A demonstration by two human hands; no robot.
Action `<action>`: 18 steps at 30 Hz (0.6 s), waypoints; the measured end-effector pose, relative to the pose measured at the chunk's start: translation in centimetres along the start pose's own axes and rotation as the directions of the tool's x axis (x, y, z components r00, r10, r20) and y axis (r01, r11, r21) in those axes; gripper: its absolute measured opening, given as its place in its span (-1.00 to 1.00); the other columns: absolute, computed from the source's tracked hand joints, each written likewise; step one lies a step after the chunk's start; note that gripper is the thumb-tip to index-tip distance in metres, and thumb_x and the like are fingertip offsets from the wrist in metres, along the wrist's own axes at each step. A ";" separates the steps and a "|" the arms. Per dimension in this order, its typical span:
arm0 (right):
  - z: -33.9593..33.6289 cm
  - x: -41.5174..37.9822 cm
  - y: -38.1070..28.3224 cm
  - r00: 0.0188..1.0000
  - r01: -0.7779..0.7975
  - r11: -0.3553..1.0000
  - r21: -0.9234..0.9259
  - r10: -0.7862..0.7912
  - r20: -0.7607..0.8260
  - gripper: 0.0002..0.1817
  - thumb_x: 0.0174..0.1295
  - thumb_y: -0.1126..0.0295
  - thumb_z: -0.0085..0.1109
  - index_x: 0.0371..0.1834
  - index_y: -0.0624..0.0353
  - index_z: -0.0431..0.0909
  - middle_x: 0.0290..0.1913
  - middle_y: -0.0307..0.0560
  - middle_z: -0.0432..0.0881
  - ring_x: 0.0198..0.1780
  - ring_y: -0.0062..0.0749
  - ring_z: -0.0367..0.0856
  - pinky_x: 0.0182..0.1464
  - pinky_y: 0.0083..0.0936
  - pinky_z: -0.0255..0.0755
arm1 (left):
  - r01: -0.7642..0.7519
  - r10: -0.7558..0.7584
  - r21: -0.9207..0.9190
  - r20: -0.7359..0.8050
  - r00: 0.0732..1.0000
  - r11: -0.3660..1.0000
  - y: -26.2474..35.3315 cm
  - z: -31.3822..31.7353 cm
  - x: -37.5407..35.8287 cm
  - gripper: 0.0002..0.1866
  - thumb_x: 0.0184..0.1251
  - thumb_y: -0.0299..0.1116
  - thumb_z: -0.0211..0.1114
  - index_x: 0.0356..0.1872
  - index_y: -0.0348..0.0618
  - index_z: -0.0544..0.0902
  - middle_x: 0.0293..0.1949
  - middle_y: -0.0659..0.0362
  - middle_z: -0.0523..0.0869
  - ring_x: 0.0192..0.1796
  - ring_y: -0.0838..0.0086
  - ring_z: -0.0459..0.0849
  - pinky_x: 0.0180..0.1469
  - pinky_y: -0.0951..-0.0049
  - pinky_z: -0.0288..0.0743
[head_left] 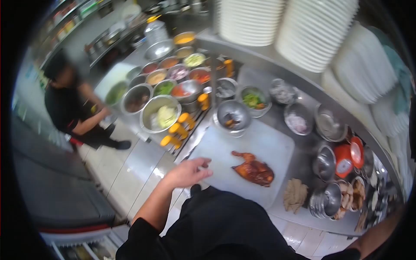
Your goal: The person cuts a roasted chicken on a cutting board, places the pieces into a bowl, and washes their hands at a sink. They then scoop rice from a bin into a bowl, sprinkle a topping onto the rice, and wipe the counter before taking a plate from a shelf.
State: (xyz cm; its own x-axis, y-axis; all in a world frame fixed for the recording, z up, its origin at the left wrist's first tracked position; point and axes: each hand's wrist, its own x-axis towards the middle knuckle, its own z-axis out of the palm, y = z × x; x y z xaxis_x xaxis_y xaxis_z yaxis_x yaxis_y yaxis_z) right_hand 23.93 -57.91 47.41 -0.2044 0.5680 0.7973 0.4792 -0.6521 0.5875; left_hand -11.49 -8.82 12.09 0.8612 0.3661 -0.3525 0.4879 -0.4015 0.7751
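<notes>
My left hand [190, 172] is held over the left edge of a white cutting board [273, 151], its thumb and fingers apart and nothing in them. To its right on the board lies a glossy brown piece of roast poultry, with a leg [255, 170] pointing to the upper left. A steel bowl [233, 117] with a little dark food in it stands at the board's far edge. At the lower right, my right forearm [376, 236] reaches out toward the dark image border, and the hand itself is out of sight.
Steel bowls of chopped food, including a large one with pale green vegetable [167, 115], fill the counter ahead. Orange-capped shakers [178, 129] stand beside them. A folded brown cloth [296, 195] and stacked bowls [325, 199] lie right. Another person [69, 95] stands left. White containers [251, 19] tower above.
</notes>
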 end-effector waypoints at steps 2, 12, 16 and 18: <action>-1.0 -3.3 -4.6 0.972 -0.235 0.936 0.263 0.222 0.077 -0.31 0.10 -0.24 0.37 -0.46 0.34 0.60 -0.48 0.01 0.61 -0.51 -0.13 0.50 -0.35 -0.29 0.44 | 0.026 -0.015 0.040 -0.247 0.969 0.999 -1.3 -2.1 -1.2 -0.52 0.35 -0.08 0.30 0.18 -0.13 0.60 -0.02 0.01 0.73 -0.08 0.22 0.71 0.00 0.29 0.56; 4.5 -14.2 -33.2 0.498 -0.581 0.682 0.444 -0.134 0.857 -0.67 0.17 0.13 0.38 -0.31 0.19 0.63 -0.34 0.12 0.65 -0.33 0.11 0.63 -0.27 -0.11 0.45 | 0.401 -0.088 0.446 -0.574 0.814 0.800 -5.8 -6.9 0.7 -0.69 0.24 -0.28 0.35 -0.02 -0.15 0.66 -0.12 -0.08 0.71 -0.03 0.00 0.68 0.01 0.11 0.53; 8.0 -21.9 -37.7 0.546 -0.606 0.665 0.436 -0.051 0.836 -0.71 0.27 0.14 0.28 -0.25 0.17 0.62 -0.32 0.10 0.66 -0.30 0.09 0.66 -0.23 -0.10 0.52 | 0.497 -0.169 0.540 -0.543 0.822 0.680 -6.3 -6.0 1.4 -0.73 0.34 -0.32 0.17 0.00 -0.15 0.61 -0.11 -0.05 0.71 0.00 0.05 0.68 0.03 0.09 0.55; 8.7 -23.8 -39.0 0.474 -0.599 0.713 0.366 -0.053 0.879 -0.69 0.30 0.13 0.24 -0.21 0.18 0.62 -0.28 0.10 0.67 -0.27 0.09 0.66 -0.18 -0.10 0.54 | 0.539 -0.280 0.595 -0.475 0.834 0.597 -5.8 -5.7 2.6 -0.73 0.37 -0.37 0.10 0.01 -0.17 0.60 -0.09 -0.04 0.71 0.02 0.07 0.69 0.03 0.10 0.56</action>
State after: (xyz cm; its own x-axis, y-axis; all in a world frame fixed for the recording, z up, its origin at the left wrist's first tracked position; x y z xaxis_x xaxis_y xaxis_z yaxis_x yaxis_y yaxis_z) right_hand 17.53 -41.60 4.31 0.6280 0.7451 0.2248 0.7761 -0.6211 -0.1094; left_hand -12.88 -0.77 9.65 0.5143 0.8165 -0.2625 0.8398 -0.5415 -0.0392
